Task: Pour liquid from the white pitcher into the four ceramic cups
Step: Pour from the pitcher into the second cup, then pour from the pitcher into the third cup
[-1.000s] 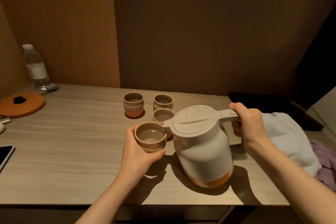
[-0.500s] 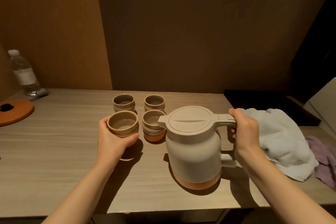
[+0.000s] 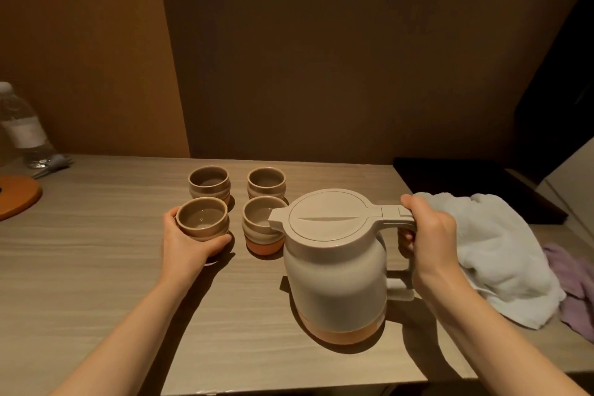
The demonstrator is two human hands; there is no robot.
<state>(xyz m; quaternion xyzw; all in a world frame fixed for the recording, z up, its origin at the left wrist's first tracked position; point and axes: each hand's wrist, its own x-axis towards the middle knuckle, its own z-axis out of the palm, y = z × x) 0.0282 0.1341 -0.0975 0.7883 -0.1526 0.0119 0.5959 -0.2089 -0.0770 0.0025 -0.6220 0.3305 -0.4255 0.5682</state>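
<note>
The white pitcher (image 3: 334, 270) with an orange base stands upright on the wooden table (image 3: 96, 251), lid closed, spout pointing left. My right hand (image 3: 427, 235) grips its handle. Four beige ceramic cups form a square to its left. My left hand (image 3: 186, 244) holds the front-left cup (image 3: 202, 219), which has liquid in it, at the table surface. The front-right cup (image 3: 260, 231) stands just beside the spout, partly hidden by it. The back-left cup (image 3: 209, 182) and back-right cup (image 3: 266, 183) stand behind.
A white towel (image 3: 488, 251) and a purple cloth (image 3: 575, 286) lie right of the pitcher. A dark tray (image 3: 466, 183) sits at the back right. At far left are a water bottle (image 3: 22, 132) and an orange round board (image 3: 16, 196).
My left hand carried the front-left cup from beside the pitcher's spout leftward and set it in line with the other cups. The pitcher went from tilted to upright on the table.
</note>
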